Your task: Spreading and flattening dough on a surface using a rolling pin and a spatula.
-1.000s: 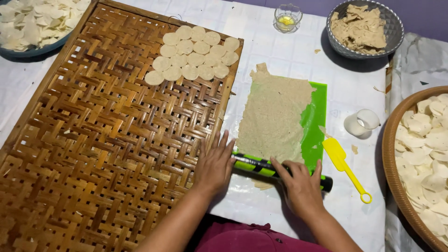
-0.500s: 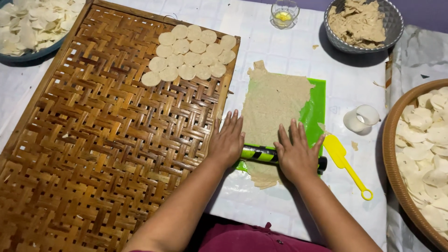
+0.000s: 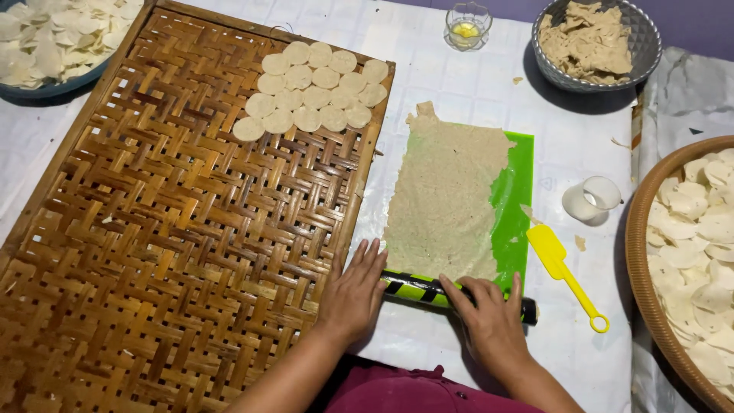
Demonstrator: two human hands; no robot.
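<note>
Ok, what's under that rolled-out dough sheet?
A green mat shows under the dough sheet along its right side. The rest is covered, and the dough's top edge overhangs onto the white tablecloth.

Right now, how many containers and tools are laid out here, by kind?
Bowls: 2
Woven trays: 2
Small cups: 2
Rolling pin: 1
Yellow scraper: 1
Green mat: 1
Total: 9
</note>
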